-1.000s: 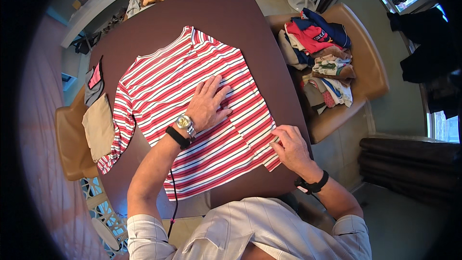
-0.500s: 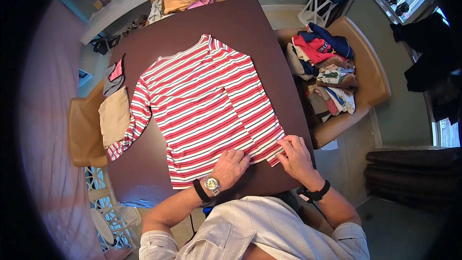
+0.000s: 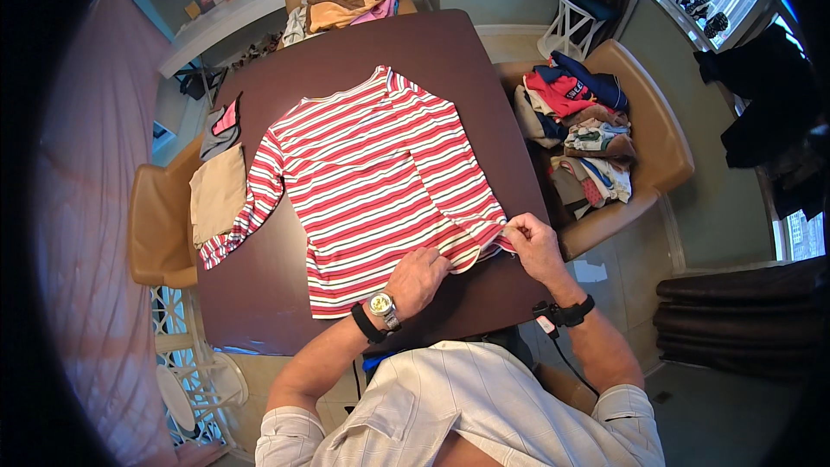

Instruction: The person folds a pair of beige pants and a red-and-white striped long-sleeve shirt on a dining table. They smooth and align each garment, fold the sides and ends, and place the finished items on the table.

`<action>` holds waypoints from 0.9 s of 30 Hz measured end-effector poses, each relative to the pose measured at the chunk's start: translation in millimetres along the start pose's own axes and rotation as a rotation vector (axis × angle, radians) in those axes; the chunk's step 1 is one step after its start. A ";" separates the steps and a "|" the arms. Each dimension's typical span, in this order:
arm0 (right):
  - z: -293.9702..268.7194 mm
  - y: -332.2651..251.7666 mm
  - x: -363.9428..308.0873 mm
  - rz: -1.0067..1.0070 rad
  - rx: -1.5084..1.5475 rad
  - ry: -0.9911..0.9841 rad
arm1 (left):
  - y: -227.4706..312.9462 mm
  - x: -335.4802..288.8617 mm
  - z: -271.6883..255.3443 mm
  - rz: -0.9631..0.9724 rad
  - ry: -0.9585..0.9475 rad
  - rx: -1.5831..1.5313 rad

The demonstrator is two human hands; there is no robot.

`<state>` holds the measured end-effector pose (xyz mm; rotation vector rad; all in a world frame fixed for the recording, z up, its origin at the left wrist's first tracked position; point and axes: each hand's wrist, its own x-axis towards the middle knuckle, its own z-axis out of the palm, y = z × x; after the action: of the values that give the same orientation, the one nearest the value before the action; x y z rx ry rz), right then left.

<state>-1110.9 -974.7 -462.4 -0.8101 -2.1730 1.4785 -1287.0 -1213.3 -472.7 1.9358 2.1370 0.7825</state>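
A red, white and dark striped long-sleeved shirt lies spread on the brown table, its collar pointing away from me. Its right sleeve runs down along the body, and the cuff end is bent and lifted a little. Pinching that cuff at its outer edge is my right hand, fingers closed. My left hand rests on the lower hem with its fingers laid against the cloth; the thumb is mostly hidden. Between the hands the hem curls up. The left sleeve stretches out toward the table's left edge.
Folded beige cloth and a grey and pink garment lie at the table's left edge. A tan chair on the right holds a pile of clothes. More clothes lie on a far chair. The table has a rounded edge near me.
My right hand has moved up and pulled the cuff with it, bending the sleeve end. The hem near my left hand has curled up. The whole view has shifted slightly.
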 end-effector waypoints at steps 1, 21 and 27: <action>0.5 -0.2 -1.6 0.000 -0.029 -0.030 | 0.2 -0.3 -0.9 0.000 -0.015 -0.010; 6.7 -5.0 -49.5 -0.350 -0.636 -0.194 | 17.1 -3.0 14.7 0.016 0.005 0.019; 6.8 9.8 -40.8 -0.407 -0.489 -0.063 | 10.1 -3.1 27.8 0.042 0.051 0.077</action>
<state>-1081.7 -1003.5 -473.9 -0.4190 -2.5935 0.7966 -1265.2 -1208.4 -492.3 2.0257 2.1933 0.7757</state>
